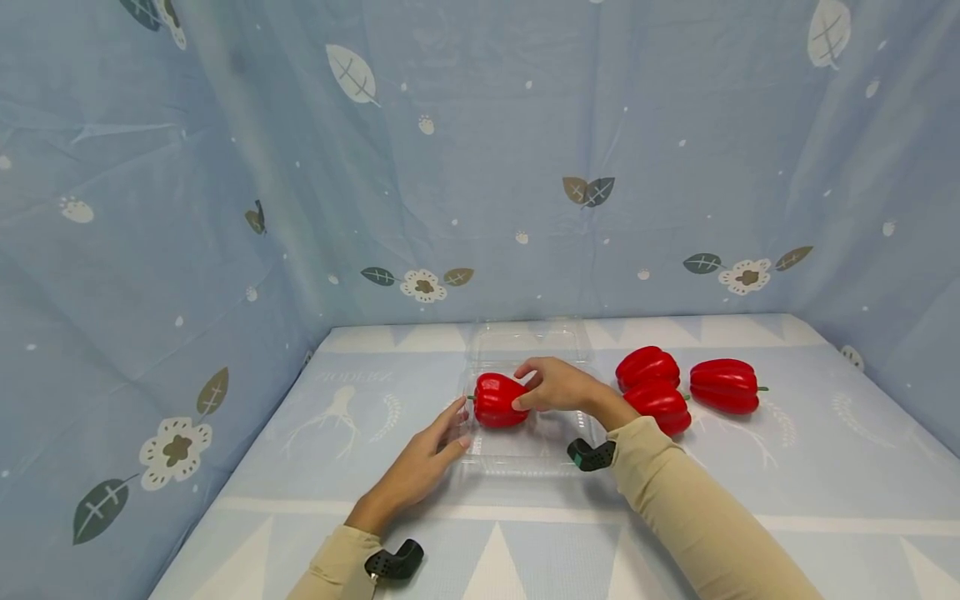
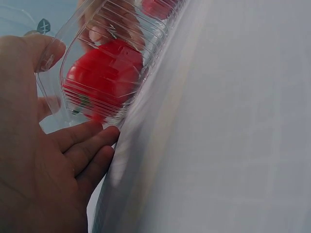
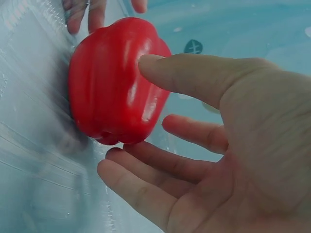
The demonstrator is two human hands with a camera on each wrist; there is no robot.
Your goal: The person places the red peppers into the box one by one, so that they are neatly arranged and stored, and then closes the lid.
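A red bell pepper lies on its side in the left part of a clear plastic clamshell container, its green stem pointing left. My right hand is over the container at the pepper's right end. In the right wrist view its thumb rests on the pepper's side, while the other fingers are extended loosely around the blossom end. My left hand is at the container's left wall, fingers extended and thumb apart. Through the clear wall in the left wrist view, the pepper shows close to the left fingertips.
Three more red bell peppers lie right of the container: a rear one, one in front of it and one farther right. The container's lid lies folded back toward the patterned cloth wall.
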